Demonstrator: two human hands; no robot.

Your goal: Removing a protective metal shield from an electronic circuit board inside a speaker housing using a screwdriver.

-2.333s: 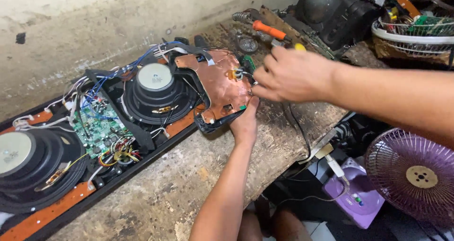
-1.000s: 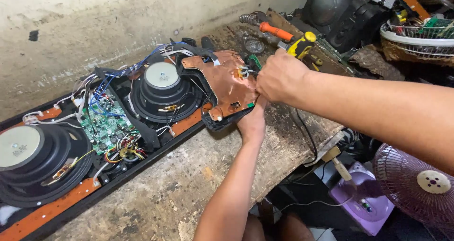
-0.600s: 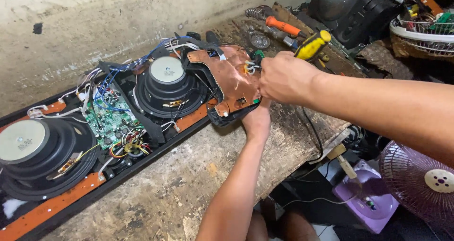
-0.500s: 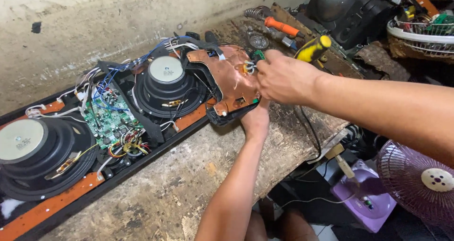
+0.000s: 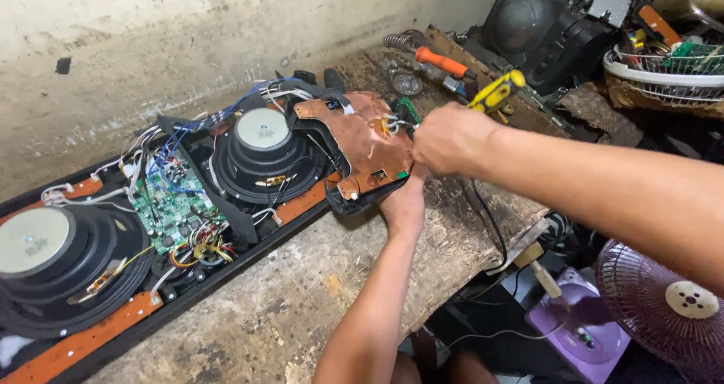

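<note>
Yellow-handled screwdriver (image 5: 495,91) in closed right hand (image 5: 450,137), copper-clad board (image 5: 363,142) just beside fingers, left hand (image 5: 403,203) gripping underneath.

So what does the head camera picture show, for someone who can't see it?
The right hand works a yellow-handled screwdriver at a copper-coloured circuit board, which the left hand props up beside an opened long black speaker box.

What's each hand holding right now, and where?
Right hand grips the yellow-handled screwdriver by its handle. Left hand supports the copper-clad board at its near edge.
</note>
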